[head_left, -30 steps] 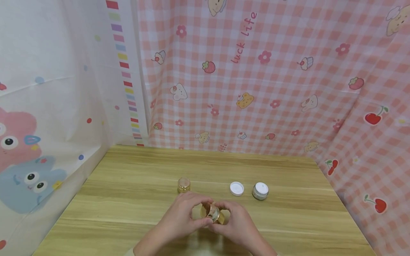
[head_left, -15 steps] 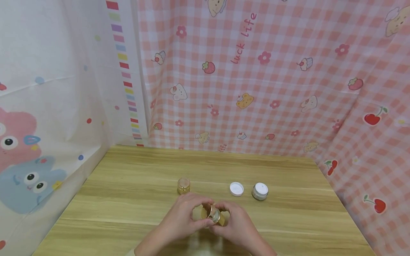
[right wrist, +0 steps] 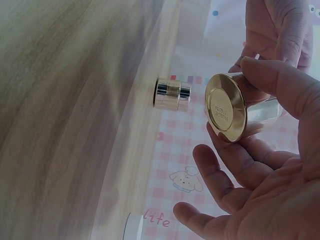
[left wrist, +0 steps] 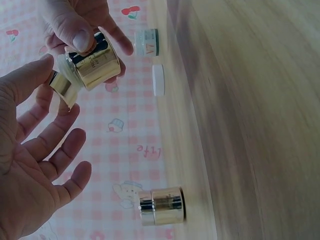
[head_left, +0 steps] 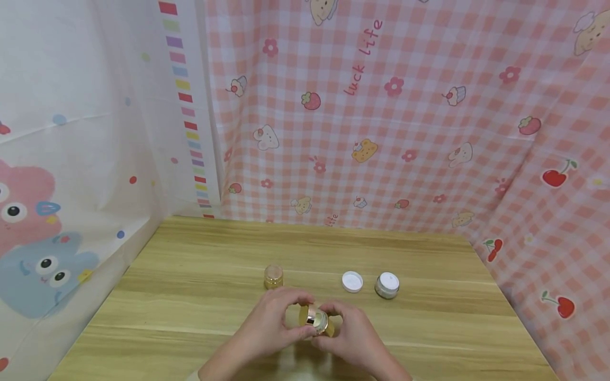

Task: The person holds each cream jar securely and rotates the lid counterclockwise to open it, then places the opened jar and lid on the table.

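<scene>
Above a wood-grain worktop (head_left: 190, 317), a person's left hand (head_left: 278, 320) pinches a gold lid (left wrist: 62, 89) while the right hand (head_left: 350, 332) grips a tilted gold jar (left wrist: 99, 65), the lid poised at the translucent neck (left wrist: 70, 70); whether the two touch cannot be told. Beyond the left hand stands a capped gold jar (head_left: 274, 277). Farther right, a white lid (head_left: 352, 281) lies near a glass jar marked "V7" (left wrist: 146, 42), before a pink gingham cloth (head_left: 333, 127).

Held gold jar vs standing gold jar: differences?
Pose: the held jar is tilted; the standing jar is upright.
Support: the right hand grips the held jar; the table bears the standing jar.
Closure: the held jar's neck shows; the standing jar is capped.
Both: shiny gold.
</scene>
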`<state>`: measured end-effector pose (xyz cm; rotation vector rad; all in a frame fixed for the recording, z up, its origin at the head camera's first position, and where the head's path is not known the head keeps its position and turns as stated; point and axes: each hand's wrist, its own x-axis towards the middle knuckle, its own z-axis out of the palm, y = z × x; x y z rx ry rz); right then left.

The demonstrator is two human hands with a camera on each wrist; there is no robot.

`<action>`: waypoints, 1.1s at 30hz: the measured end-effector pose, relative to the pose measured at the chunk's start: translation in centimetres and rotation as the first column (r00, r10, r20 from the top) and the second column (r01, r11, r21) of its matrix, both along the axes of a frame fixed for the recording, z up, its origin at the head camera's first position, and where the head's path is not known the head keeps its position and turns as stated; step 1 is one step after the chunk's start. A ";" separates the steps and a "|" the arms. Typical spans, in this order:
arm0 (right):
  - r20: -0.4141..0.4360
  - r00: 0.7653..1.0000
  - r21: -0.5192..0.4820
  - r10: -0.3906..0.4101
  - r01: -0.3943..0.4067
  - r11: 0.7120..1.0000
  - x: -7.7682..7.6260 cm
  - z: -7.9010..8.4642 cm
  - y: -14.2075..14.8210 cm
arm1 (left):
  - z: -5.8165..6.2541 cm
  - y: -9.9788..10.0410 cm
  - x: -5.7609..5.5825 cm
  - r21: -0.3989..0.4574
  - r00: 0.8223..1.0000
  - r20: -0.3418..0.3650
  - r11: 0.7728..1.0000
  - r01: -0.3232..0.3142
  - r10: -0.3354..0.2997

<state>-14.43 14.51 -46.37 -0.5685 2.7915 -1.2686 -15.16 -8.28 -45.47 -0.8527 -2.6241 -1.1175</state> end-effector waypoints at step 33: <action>0.056 0.996 0.038 -0.074 0.072 0.997 -0.3 -0.3 2.8 | -0.4 -1.0 -0.2 -0.026 0.996 0.003 0.996 -0.087 0.087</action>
